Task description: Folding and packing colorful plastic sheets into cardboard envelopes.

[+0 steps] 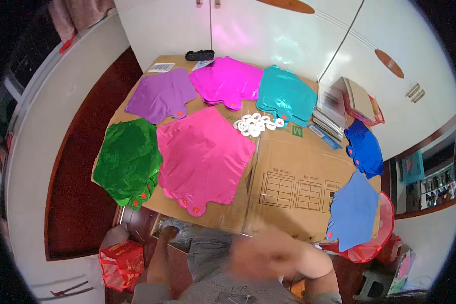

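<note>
My left hand (168,233) reaches down to an open box (178,248) with clear plastic inside, below the table's near edge; its fingers are hidden in shadow. My right hand (256,256) is smeared by motion in front of my body, so what it holds, if anything, does not show. Nearest on the tabletop is a flat, shiny pink foil piece (205,157) with pointed corners and a red-marked tab. Similar foil pieces lie around it: green (126,157), purple (162,93), magenta (227,81) and teal (287,93).
Cardboard (289,162) covers the table. Small white rings (253,124) lie piled near the middle. Dark blue (366,149) and light blue foil pieces (357,210) line the right side. Stacked books (329,119) stand back right. A red bag (121,263) is on the floor at left.
</note>
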Demonstrator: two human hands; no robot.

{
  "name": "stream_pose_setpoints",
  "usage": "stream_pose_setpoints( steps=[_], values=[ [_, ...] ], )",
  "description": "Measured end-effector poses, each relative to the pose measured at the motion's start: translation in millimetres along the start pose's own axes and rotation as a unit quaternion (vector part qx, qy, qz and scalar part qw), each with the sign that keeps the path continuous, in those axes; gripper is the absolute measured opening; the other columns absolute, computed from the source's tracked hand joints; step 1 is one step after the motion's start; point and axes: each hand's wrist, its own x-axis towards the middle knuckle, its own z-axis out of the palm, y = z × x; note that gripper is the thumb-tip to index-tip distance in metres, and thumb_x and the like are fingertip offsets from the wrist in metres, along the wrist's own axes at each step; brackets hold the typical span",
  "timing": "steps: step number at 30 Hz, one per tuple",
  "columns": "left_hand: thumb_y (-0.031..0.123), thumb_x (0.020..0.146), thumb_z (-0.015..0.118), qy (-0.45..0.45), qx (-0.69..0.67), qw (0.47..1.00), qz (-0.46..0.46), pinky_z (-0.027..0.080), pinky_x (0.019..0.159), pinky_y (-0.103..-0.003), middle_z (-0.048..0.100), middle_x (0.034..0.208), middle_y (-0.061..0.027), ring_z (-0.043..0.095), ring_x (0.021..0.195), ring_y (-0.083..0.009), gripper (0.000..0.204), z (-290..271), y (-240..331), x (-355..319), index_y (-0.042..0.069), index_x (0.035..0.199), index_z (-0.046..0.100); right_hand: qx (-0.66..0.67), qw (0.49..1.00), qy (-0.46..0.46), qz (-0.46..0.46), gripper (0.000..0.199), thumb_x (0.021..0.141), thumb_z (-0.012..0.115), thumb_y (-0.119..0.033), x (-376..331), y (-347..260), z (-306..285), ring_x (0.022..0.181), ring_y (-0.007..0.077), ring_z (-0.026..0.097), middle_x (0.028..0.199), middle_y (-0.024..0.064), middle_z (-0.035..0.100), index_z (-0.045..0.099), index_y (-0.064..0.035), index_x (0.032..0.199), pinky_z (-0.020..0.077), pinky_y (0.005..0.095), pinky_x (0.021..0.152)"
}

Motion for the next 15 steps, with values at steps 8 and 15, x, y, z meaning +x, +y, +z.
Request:
stream_pose_setpoints(
  steps=[8,15],
  values=[
    [0.034,0.09,0.049,-0.178,-0.018,0.984,-0.022,0.043,0.093,-0.042,0.059,0.118,-0.0136,0.057,0.109,-0.0271,0.038,-198.0,180.6,-58.5,0.01,0.119,0.058,-0.665,0.742,0.068,0.053,0.025,0.076,0.064,-0.022,75.5,157.5,4.0,0.085,0.0268,0.059,0.086,0.0087,0.061,0.062,-0.0039,0.093,0.0495,0.0364,0.07],
    [0.021,0.088,0.059,-0.096,-0.293,0.931,0.197,0.05,0.078,-0.03,0.067,0.101,-0.0098,0.064,0.092,-0.0199,0.026,-357.4,251.7,-146.7,0.006,0.109,0.063,-0.589,0.795,0.102,0.107,0.015,0.08,0.059,-0.018,80.6,181.4,-0.4,0.081,0.0276,0.06,0.08,0.0111,0.062,0.065,-0.0044,0.079,0.0484,0.0377,0.069]
  ],
)
